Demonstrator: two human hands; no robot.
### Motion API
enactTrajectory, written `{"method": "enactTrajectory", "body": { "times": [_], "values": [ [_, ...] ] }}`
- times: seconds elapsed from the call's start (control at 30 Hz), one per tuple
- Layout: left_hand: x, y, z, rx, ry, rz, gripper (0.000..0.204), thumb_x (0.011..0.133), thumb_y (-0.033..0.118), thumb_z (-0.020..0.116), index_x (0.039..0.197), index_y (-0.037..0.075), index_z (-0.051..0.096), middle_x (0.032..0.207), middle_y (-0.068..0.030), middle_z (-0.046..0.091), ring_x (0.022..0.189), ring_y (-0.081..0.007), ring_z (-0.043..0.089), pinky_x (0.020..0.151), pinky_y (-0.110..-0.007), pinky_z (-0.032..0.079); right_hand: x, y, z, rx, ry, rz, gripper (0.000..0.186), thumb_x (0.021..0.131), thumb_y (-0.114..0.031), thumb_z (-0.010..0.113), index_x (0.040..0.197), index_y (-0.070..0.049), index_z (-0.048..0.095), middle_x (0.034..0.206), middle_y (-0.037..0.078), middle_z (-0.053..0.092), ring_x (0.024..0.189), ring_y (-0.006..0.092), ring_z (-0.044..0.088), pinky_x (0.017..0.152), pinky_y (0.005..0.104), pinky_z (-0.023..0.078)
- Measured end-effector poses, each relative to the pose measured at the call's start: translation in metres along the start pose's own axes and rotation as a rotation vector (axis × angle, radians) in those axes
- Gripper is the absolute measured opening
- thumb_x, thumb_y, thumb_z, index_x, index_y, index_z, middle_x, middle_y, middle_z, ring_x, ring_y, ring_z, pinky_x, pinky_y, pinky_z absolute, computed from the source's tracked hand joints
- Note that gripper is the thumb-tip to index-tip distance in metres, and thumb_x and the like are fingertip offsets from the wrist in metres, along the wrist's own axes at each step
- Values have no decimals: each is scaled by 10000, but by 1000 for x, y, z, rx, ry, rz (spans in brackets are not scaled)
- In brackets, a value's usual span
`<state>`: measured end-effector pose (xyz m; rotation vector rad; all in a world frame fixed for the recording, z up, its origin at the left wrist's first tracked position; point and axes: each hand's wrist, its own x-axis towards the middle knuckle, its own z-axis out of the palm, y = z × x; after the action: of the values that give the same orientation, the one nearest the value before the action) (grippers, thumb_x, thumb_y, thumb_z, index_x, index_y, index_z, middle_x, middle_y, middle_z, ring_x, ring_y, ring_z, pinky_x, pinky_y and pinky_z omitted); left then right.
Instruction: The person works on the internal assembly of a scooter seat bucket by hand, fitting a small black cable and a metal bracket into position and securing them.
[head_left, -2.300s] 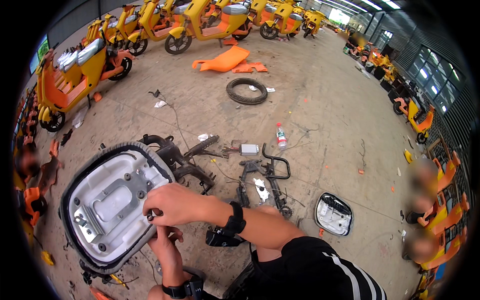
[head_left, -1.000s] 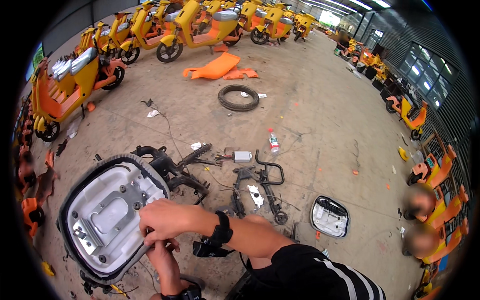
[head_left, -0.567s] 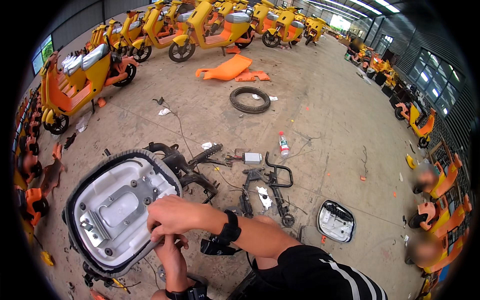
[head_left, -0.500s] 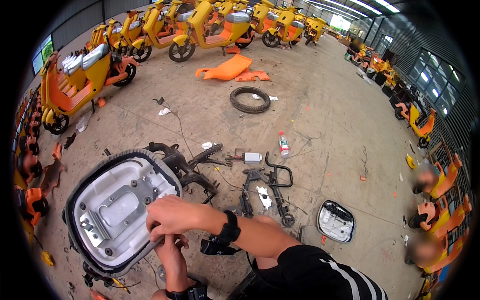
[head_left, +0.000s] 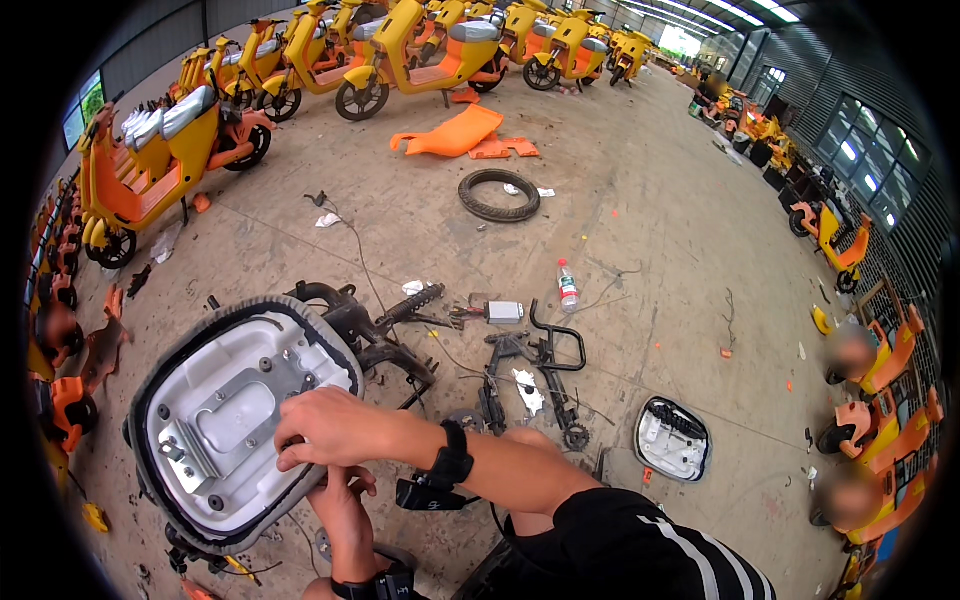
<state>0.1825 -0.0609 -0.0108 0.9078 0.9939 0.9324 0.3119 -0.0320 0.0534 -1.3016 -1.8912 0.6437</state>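
An upturned scooter seat [head_left: 190, 400] lies in front of me on the left, its white plastic underside facing up and dark cover material round its rim. Bolted to the underside are a metal plate [head_left: 240, 412] and a silver hinge bracket [head_left: 185, 460]. Above the seat's near right edge, my right hand [head_left: 335, 425] has its fingers curled together in a pinch; anything between the fingertips is hidden. Just below it, my left hand [head_left: 343, 505] is bent round the seat's rim from outside, its fingertips partly covered.
Beyond the seat lies a black scooter frame [head_left: 365, 340]. Metal frame parts [head_left: 535, 375], a controller box [head_left: 504, 313], a bottle [head_left: 567, 286], a tire [head_left: 499, 196] and another upturned seat [head_left: 672, 440] are on the floor. Yellow scooters [head_left: 420, 60] stand in rows behind.
My right hand has shifted a little left over the white underside, away from the left hand. The left hand stays at the rim, and the seat has barely moved.
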Motion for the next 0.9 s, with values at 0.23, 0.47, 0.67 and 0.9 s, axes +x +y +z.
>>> {"method": "enactTrajectory", "body": {
  "times": [0.23, 0.47, 0.67, 0.9],
  "values": [
    [-1, 1, 0, -18, -19, 13, 323, 946, 310, 637, 1017, 0, 582, 804, -82, 628, 553, -158, 573, 439, -261, 400, 1, 2, 5, -7, 16, 0, 245, 781, -324, 720, 843, -89, 739, 787, 89, 608, 779, 309, 623, 677, 412, 473],
    [-1, 1, 2, -9, -1, 23, 312, 952, 301, 624, 1008, -3, 586, 760, -77, 618, 545, -159, 573, 436, -261, 401, 0, 0, 4, -5, 36, -12, 244, 789, -328, 711, 845, -91, 739, 798, 91, 604, 784, 313, 622, 679, 415, 470],
    [3, -5, -2, 4, 10, 3, 298, 957, 303, 614, 953, 6, 609, 672, -62, 595, 541, -163, 574, 441, -267, 396, 1, 0, 5, -10, 30, 1, 243, 800, -330, 702, 853, -95, 736, 823, 86, 609, 797, 309, 625, 680, 413, 469],
    [2, -4, -2, -10, 3, -7, 317, 966, 328, 596, 998, 13, 596, 743, -66, 613, 572, -160, 585, 442, -264, 402, 0, -1, 7, -1, 54, 4, 253, 797, -332, 707, 853, -86, 731, 829, 76, 611, 807, 292, 629, 698, 405, 477]
  ]
}}
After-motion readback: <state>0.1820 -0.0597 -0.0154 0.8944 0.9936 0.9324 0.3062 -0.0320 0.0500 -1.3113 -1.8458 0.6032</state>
